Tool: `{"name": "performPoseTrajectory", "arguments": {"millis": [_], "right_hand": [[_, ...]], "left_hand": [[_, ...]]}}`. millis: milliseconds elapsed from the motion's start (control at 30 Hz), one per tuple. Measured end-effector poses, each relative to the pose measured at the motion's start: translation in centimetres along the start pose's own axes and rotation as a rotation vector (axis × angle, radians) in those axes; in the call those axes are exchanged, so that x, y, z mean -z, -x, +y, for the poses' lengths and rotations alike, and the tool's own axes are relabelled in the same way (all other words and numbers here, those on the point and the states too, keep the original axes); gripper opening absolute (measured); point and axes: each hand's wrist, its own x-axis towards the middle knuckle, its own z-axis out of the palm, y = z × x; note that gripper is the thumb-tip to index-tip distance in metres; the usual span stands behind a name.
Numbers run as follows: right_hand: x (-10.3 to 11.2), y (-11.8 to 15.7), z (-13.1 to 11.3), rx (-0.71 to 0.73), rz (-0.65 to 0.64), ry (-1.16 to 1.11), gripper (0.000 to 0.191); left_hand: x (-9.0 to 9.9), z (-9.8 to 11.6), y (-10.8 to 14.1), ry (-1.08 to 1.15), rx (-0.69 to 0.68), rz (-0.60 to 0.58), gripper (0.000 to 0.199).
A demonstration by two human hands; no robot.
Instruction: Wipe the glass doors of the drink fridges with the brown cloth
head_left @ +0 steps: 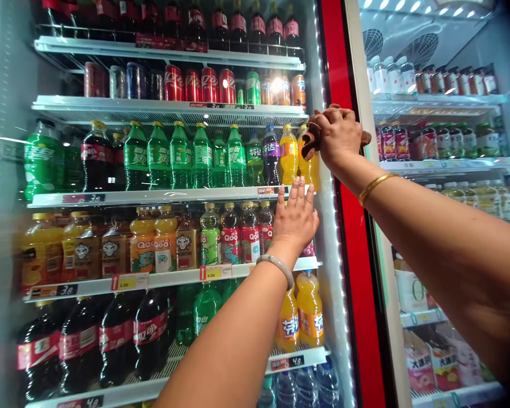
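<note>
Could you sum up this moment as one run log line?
left hand: open, palm toward drinks cooler | right hand: closed on brown crumpled item | shelves: bottles, cans

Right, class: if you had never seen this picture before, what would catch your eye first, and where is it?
Probably the red door frame, a bold upright band right of centre. Beside its upper part, the right hand grips a brown object, while the left hand is raised, fingers spread, before the drinks. Then the green bottles, lined up on the middle shelf, stand out.
</note>
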Motion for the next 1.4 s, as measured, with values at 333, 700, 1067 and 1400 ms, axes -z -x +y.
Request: {"name": "performPoseTrajectory", "arguments": {"millis": [333,700,1067,1400], "right_hand": [[2.0,16.8,-2.9,-0.009,0.001,0.031,0.054],[1.1,6.1,-3.0,-0.33,0.04,-0.044,0.044],[1.5,19.2,-3.8,-0.13,0.013,0.091,0.047],[0.8,7.1,-1.5,-0.292,0.01,-0.044,0.043]], "left_hand": [[0.2,-0.2,0.3,0.053,-0.032,0.057,0.064],[-0.1,0.0,0.2,0.014,-0.004,0.028,0.067],[0.2,-0.1,0.0,0.067,-0.015,-0.004,0.071],[0.1,0.0,-0.2,0.125,-0.003,-0.029,0.071]]}}
